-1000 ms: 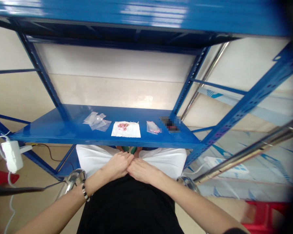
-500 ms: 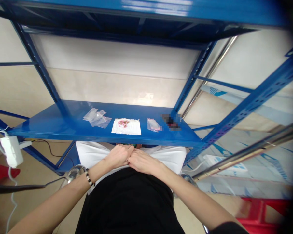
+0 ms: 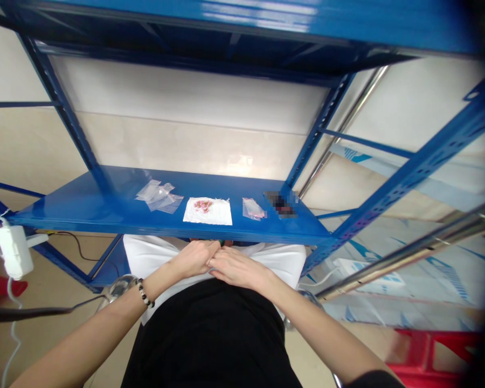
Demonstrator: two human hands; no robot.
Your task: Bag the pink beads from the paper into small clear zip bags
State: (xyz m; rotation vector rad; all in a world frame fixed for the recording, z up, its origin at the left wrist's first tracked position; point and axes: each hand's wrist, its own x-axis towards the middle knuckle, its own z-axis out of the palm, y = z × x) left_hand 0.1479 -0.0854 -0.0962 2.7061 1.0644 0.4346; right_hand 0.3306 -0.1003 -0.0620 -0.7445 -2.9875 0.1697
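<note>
Pink beads (image 3: 203,206), clustered, on white paper (image 3: 214,216)

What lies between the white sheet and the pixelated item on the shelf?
In the head view, a clear plastic bag with something pink inside lies there on the blue shelf.

Here you come in a black short-sleeved top (image 3: 210,337), and there's that dark sleeve (image 3: 374,379) at the edge of your right arm (image 3: 319,328)! Below the top, a white garment (image 3: 272,264) spreads wide, though from up here I can't call it shorts or skirt. On your left arm (image 3: 84,334), a bracelet (image 3: 145,295) of black and white beads! Your left hand (image 3: 194,258) and right hand (image 3: 238,268): both bare.
</note>
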